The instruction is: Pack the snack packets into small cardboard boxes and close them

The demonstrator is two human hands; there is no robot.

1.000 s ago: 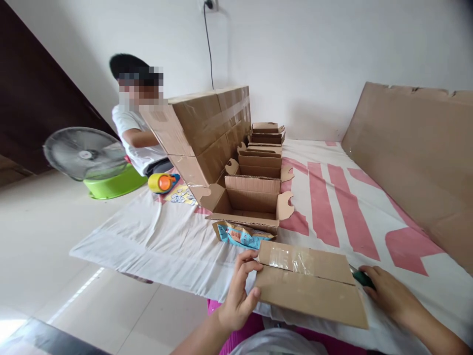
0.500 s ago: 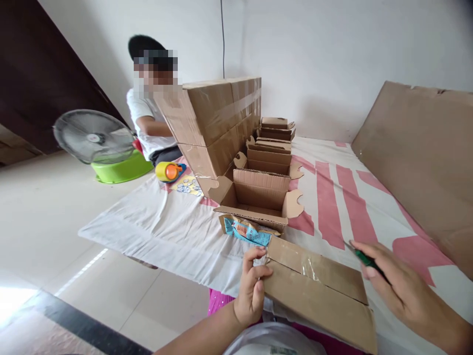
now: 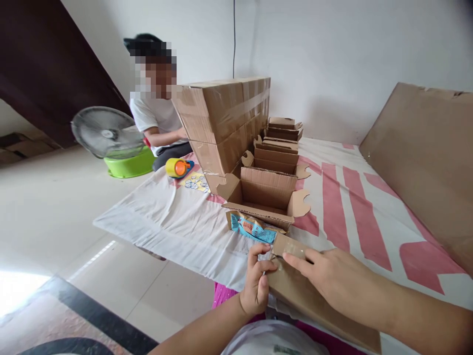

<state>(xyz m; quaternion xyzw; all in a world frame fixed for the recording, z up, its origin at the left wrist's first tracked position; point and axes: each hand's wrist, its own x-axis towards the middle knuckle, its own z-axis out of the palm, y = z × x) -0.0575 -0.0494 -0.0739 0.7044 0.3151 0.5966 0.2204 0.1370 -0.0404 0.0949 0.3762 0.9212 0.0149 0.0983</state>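
Note:
A taped cardboard box lies close to my body at the table's front edge. My left hand grips its left end, fingers curled over the corner. My right hand is closed above the box top, its index finger by the tape near the left end of the seam. The green-handled cutter seen in this hand earlier is now hidden beneath it. Just beyond the box lies a blue and gold packet. Behind the packet stands an open cardboard box with its flaps spread.
More open boxes run back in a row beside stacked, taped cartons. A yellow and blue tape dispenser sits at left. Past it are a co-worker, a fan and a green basin. A large cardboard sheet stands right.
My right hand has moved left from beside the box to over its top seam, carrying the cutter out of sight. My left hand keeps its grip. The view has shifted slightly.

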